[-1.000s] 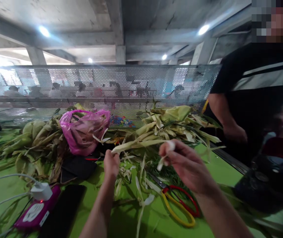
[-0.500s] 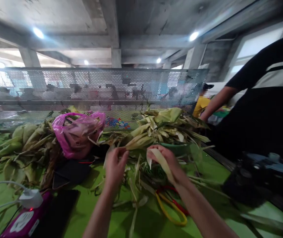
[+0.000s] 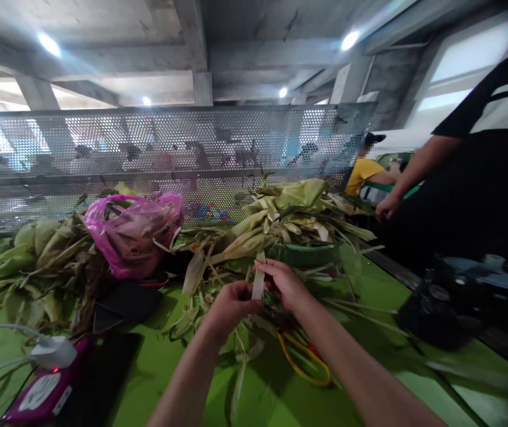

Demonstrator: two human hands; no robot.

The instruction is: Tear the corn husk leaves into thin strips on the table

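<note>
A pale strip of corn husk stands upright between my hands above the green table. My left hand pinches its lower end between thumb and fingers. Higher up, the fingers of my right hand close on the same strip. Behind them lies a heap of corn husks, partly over a green basket. Husk scraps are scattered under my hands. Scissors with yellow and red handles lie below my right wrist, their blades hidden.
To the left are a pink plastic bag of husks, more husks, a black phone-like slab and a purple power strip with a white charger. A perforated metal screen runs behind. A person in black stands at right.
My hands have come together on the husk strip, which now stands upright instead of hanging over my right hand. The standing person's hand has moved back from the husk heap.
</note>
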